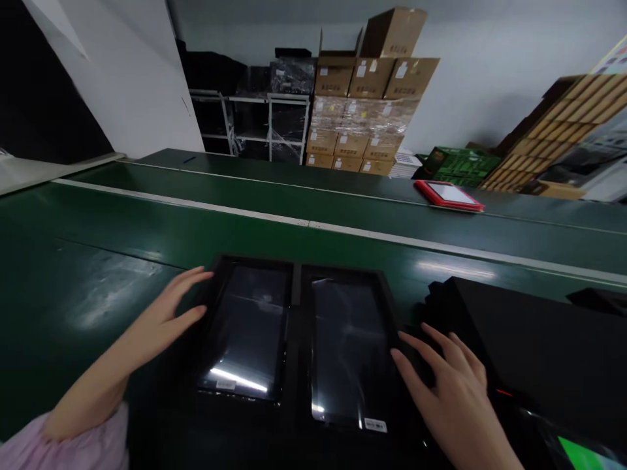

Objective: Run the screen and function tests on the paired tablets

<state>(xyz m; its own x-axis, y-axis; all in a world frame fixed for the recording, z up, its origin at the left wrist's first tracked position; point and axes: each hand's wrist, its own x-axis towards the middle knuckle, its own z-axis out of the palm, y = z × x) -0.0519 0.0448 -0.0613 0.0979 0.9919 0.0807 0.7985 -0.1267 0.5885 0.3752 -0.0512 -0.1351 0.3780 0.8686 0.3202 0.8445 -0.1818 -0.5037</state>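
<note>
Two black tablets lie side by side in a black tray [296, 287], the left tablet [252, 320] and the right tablet [347, 346], both screens dark and glossy. A small white label sits near the lower edge of each. My left hand [169, 310] is at the tray's left edge, fingers apart, the fingertips by the rim. On the opposite side, my right hand [448, 378] has its fingers spread, with fingertips at the right rim. Neither hand grips anything that I can see. The tray's near edge is lost in shadow.
A stack of black trays [529, 339] stands to the right, with a device showing a green screen [580, 454] before it. A red-framed tablet [450, 194] lies across the green bench [235, 225]. Cardboard boxes [369, 114], a rack and green crates [460, 166] are behind.
</note>
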